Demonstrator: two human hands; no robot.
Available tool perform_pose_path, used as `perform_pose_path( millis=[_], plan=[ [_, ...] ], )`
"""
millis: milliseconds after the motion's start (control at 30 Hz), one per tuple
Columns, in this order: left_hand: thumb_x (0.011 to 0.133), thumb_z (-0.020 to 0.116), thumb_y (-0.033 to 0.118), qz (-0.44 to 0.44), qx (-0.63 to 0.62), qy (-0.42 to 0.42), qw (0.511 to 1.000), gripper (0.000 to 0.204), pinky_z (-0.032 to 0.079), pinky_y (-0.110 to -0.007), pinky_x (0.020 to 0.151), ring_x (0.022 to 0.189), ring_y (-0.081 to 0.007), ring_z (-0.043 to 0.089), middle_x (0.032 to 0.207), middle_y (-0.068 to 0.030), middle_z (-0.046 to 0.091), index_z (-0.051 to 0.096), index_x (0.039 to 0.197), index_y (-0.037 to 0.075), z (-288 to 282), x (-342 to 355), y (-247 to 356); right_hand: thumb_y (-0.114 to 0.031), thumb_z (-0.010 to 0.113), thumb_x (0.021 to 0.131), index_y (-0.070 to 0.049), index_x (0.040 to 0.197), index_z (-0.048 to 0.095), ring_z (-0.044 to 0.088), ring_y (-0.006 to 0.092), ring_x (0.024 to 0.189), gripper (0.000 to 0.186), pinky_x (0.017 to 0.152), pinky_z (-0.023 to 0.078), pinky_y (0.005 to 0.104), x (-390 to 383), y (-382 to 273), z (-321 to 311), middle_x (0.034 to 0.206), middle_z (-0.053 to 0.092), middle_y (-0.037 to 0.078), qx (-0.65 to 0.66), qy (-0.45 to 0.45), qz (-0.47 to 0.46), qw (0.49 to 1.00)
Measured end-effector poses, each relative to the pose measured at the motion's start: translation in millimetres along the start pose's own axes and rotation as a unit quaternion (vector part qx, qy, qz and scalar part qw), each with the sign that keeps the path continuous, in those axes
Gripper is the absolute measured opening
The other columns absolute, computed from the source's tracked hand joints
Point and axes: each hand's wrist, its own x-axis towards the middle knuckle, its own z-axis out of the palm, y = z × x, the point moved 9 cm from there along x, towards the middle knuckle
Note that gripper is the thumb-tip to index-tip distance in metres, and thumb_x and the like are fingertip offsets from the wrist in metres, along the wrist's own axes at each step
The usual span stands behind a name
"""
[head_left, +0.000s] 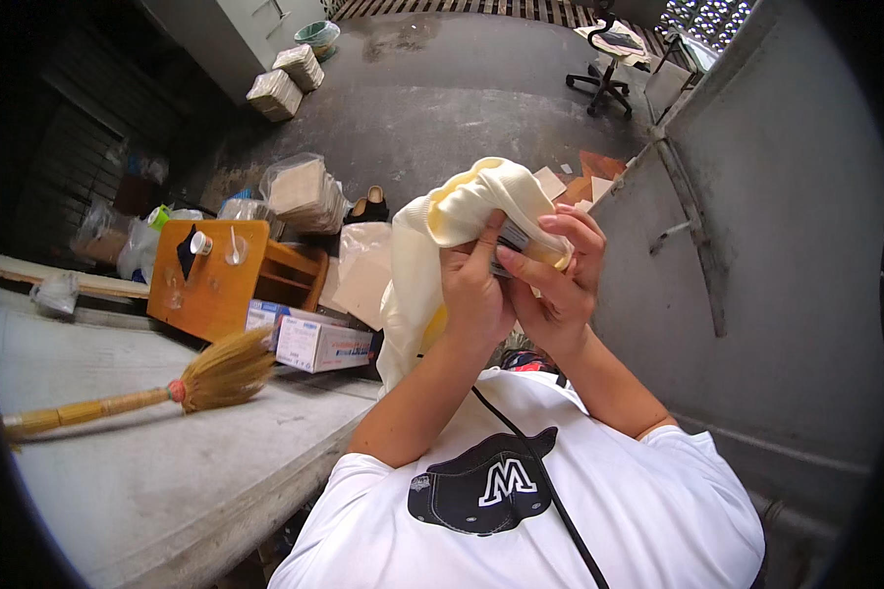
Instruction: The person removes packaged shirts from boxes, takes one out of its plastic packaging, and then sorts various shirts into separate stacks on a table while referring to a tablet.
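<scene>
A cream-coloured garment (411, 280) with a ribbed edge and a yellowish inside is raised in front of my chest, and its long side hangs down past my left forearm. My left hand (474, 299) is closed on the cloth, thumb upward beside a small dark-and-white label (512, 239). On the other side of the label, my right hand (563, 290) pinches the folded cloth between thumb and fingers. The two hands touch or nearly touch below the label. Folds of cloth and the hands hide part of the garment and the label.
A straw broom (221, 378) lies on the pale ledge (118, 461) at left. Beyond it are a wooden table (201, 304), a white carton (322, 344), bagged stacks (303, 191) and dark shoes (370, 204). A swivel chair (604, 79) stands far right, near the grey wall (776, 226).
</scene>
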Motion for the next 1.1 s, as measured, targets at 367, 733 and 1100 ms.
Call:
perform_pose_path(
  millis=[367,733,1100],
  plan=[
    [0.094,0.05,0.007,0.012,-0.064,-0.056,0.996,0.03,0.05,-0.037,0.091,0.108,-0.021,0.058,0.118,-0.0095,0.058,0.05,0.124,0.004,73.2,242.1,-83.3,-0.008,0.073,0.064,-0.015,0.097,0.069,0.052,0.0337,0.109,0.035,0.091,0.046,0.0434,128.7,236.8,19.6,0.118,0.052,0.012,-0.004,-0.025,-0.025,0.999],
    [0.082,0.054,0.008,-0.272,-0.072,-0.181,0.942,0.045,0.041,-0.041,0.101,0.118,-0.0245,0.052,0.125,-0.0115,0.057,0.049,0.127,0.003,84.5,517.5,-202.2,0.007,0.062,0.073,-0.004,0.102,0.06,0.062,0.0202,0.091,0.031,0.079,0.049,0.0305,199.2,530.7,45.0,0.097,0.063,0.01,-0.102,0.022,0.313,0.944],
    [0.069,0.078,0.028,-0.035,0.471,-0.524,0.709,0.085,0.029,-0.039,0.107,0.131,-0.0276,0.037,0.139,-0.0174,0.04,0.034,0.138,0.003,144.4,745.7,-266.4,0.007,0.06,0.075,-0.003,0.103,0.062,0.064,0.0129,0.085,0.03,0.074,0.049,0.0267,286.9,713.8,73.0,0.089,0.067,0.005,-0.014,0.143,0.356,0.923]
  ],
)
